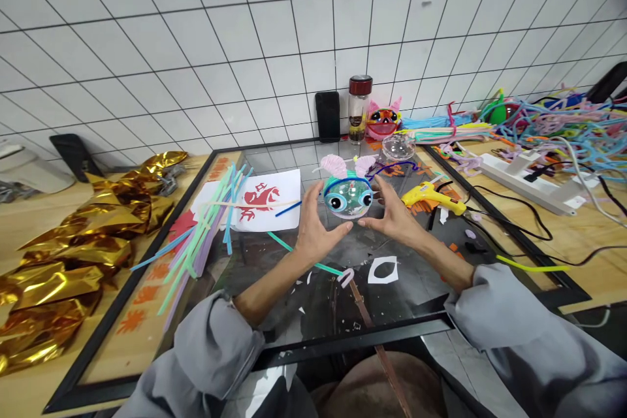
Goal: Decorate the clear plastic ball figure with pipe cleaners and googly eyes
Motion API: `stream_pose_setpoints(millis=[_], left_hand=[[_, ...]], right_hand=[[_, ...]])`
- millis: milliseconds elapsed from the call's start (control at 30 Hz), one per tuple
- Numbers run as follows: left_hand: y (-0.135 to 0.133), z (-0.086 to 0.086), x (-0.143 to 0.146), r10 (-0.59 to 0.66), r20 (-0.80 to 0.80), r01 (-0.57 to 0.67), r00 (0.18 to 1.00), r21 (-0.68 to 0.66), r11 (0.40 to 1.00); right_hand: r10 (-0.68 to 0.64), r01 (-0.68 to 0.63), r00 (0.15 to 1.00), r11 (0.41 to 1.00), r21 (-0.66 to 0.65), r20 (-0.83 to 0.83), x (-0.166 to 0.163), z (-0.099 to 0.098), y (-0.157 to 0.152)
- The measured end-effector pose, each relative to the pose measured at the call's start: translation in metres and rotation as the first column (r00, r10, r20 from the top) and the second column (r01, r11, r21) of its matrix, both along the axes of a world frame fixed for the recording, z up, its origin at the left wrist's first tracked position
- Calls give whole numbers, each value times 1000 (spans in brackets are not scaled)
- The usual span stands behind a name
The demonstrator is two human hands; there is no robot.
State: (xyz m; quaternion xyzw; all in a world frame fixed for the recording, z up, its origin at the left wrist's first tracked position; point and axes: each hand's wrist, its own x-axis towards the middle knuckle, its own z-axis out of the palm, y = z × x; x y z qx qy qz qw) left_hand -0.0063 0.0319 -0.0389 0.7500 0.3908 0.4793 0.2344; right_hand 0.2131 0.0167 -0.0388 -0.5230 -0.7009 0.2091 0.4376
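Observation:
Between my two hands is a clear plastic ball (347, 202) made into an animal head, with two big eyes, pink pipe-cleaner ears (335, 165) and blue and green pipe cleaner along its upper rim. My left hand (316, 225) cups it from the left, fingers behind it and thumb below. My right hand (389, 217) curves around the other side, its thumb near the bottom. Below them on the glass tabletop lie a white paper piece (375, 273) with an oval hole and a green pipe cleaner (327, 268).
Pipe cleaners (206, 235) lie across a printed sheet (289, 181) on the left, beside gold foil (73, 274). At right are a yellow glue gun (426, 197), a power strip (531, 184) and black cables. A bottle (359, 111) and a finished pink head (383, 123) stand by the wall.

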Motion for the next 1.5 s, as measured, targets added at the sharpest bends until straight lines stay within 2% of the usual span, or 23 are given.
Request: stream_pose_setpoints(millis=[233,333,400,467,533,600,667,700,733,800,833,933,1000,1033,1067,1100,1167,1200,1267,1300,1333,1400,1500], left_hand=[[-2,2,0,7,-5,-7,1000,4,1000],[-4,4,2,28,12,-28,1000,12,1000],[-4,3,5,28,24,-29,999,29,999],[-3,2,7,44,43,-46,998,48,998],[-1,3,7,49,44,-52,998,62,997],[-1,7,5,51,58,-55,997,74,996],[-4,14,0,83,124,-95,989,96,991],[-7,18,-2,98,171,-116,980,103,988],[-9,22,-5,107,214,-132,971,107,985],[-14,30,-9,146,279,-183,949,111,977],[-16,33,-10,158,278,-197,948,121,973],[-24,44,-16,196,144,-220,970,177,959],[-29,54,-27,195,-112,-165,974,235,958],[-32,60,-37,248,-234,-181,940,273,945],[-34,65,-48,364,-309,-275,879,296,915],[-36,70,-60,501,-356,-406,789,310,860],[-37,75,-85,685,-465,-646,561,273,713],[-37,75,-96,708,-535,-720,460,242,651],[-33,69,-112,662,-668,-783,339,189,592],[-31,65,-116,611,-725,-789,318,155,594],[-29,60,-117,543,-774,-776,326,109,621],[-28,50,-112,386,-831,-698,401,-4,716],[-33,38,-98,324,-785,-572,528,-47,819]], right_hand=[[-101,99,994,993,-64,-38,-2,-7,-3],[-122,115,991,988,-107,-57,6,-14,-2],[-120,113,990,989,-91,-77,15,-21,3],[-99,97,991,995,-24,-88,20,-23,8],[-86,87,996,995,39,-39,18,-17,4],[-140,119,983,978,169,117,6,-2,-19],[-274,148,908,918,369,317,-14,19,-61],[-290,90,887,871,482,359,-26,30,-84],[-241,-26,884,830,558,400,-38,40,-105],[-53,-311,850,752,581,524,-57,57,-135],[-50,-336,850,714,614,524,-63,62,-141],[-69,-344,812,746,570,580,-64,68,-129],[-85,-340,795,758,557,601,-55,66,-111],[-88,-337,790,764,550,606,-51,64,-102],[-89,-336,790,765,550,607,-46,62,-95],[-94,-329,791,768,550,605,-41,60,-89],[-94,-323,793,773,546,602,-34,59,-82],[-95,-318,795,776,544,599,-32,59,-80],[-92,-316,796,781,539,599,-31,61,-77],[-87,-325,795,775,542,600,-33,63,-76],[-79,-340,793,766,546,604,-35,65,-75],[-63,-366,793,746,557,605,-40,69,-72],[-42,-369,811,737,566,583,-43,72,-71]])
